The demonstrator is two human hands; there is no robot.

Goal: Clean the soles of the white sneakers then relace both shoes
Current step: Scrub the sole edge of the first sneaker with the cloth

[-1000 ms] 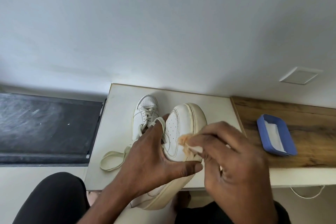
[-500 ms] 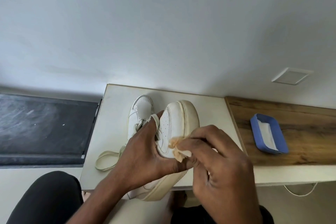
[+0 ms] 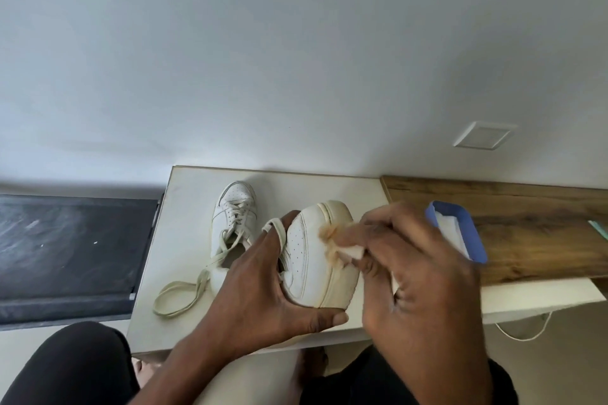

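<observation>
Sneaker (image 3: pixel 316 256) clasped in left grip (image 3: pixel 260 286), wipe (image 3: pixel 352 248) pinched in right grip (image 3: pixel 421 276), blue tray (image 3: pixel 473 230) holding white pad (image 3: pixel 449 227)

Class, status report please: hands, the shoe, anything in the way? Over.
Left hand grips held sneaker. Right hand pinches stained wipe against its sole edge. On table, second sneaker, lace loose. Nothing blocking.

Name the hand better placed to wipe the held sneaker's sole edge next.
Right. The right hand pinches the stained wipe, which sits against the sole edge of the held sneaker. The left hand is occupied gripping that sneaker, so it probably serves better as the steady support.
</observation>
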